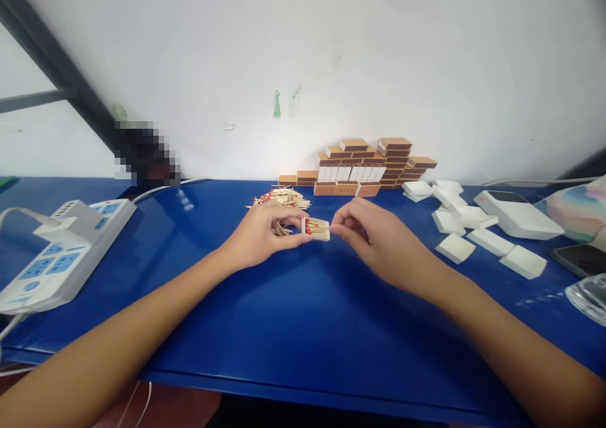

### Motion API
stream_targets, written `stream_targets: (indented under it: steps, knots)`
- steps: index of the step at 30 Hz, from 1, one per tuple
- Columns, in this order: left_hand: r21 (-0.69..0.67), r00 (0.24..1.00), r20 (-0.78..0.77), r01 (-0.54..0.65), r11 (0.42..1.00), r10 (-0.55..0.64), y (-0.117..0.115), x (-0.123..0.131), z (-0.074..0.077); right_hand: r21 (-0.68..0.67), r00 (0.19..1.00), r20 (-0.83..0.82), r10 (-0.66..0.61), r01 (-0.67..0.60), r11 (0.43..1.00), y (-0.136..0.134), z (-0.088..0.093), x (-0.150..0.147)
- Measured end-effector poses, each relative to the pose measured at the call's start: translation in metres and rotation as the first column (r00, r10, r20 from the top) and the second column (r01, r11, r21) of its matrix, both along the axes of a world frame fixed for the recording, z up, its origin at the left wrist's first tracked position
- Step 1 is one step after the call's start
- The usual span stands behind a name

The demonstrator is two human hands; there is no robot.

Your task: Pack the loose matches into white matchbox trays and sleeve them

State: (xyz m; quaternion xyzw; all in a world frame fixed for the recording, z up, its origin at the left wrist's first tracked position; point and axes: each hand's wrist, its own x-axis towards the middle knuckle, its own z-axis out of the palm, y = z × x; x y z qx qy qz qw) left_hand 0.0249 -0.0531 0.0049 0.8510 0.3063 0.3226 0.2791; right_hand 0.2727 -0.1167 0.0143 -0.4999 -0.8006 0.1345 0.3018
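Left hand (265, 235) fingers grip matchbox tray (316, 229) full of matches; right hand (379, 238) fingers pinch its end. Judgement: keep tray level, match heads aligned.

A plain white wall (379, 49) stands behind the glossy blue table (293, 327), light glinting on it; 1 dark slanted beam (52, 62) at left, reddish floor (175, 409) below.

Your left hand (265, 233) holds a small tray of matches (316, 228) above the blue table (293, 327); your right hand (374, 238) pinches its other end.
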Motion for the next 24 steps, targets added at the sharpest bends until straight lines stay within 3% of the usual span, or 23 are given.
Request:
stream_targets:
  steps: [5,10,13,16,20,24]
  knots:
    - [-0.033,0.998,0.026,0.054,0.998,-0.053,-0.006,0.005,0.001,0.062,0.999,-0.039,-0.013,0.015,0.998,0.003,-0.004,-0.005]
    - [0.007,0.993,0.062,-0.104,0.995,0.104,0.001,0.001,0.005,0.121,0.989,-0.083,-0.124,0.133,0.984,0.019,-0.011,0.001]
    - [0.065,0.975,0.064,-0.217,0.974,0.213,0.007,-0.005,0.009,0.042,0.999,-0.008,-0.04,0.04,0.998,0.036,-0.022,0.002]
    - [0.094,0.97,0.051,-0.242,0.966,0.239,0.01,-0.008,0.013,-0.001,0.997,0.049,0.062,-0.062,0.998,0.05,-0.032,-0.003]
    - [0.103,0.973,0.051,-0.23,0.968,0.226,0.011,-0.009,0.014,0.005,0.987,0.14,0.074,-0.075,0.997,0.056,-0.034,-0.009]
    - [0.093,0.974,0.044,-0.224,0.97,0.22,0.01,-0.008,0.009,0.064,0.994,0.087,0.06,-0.065,0.996,0.049,-0.029,-0.003]
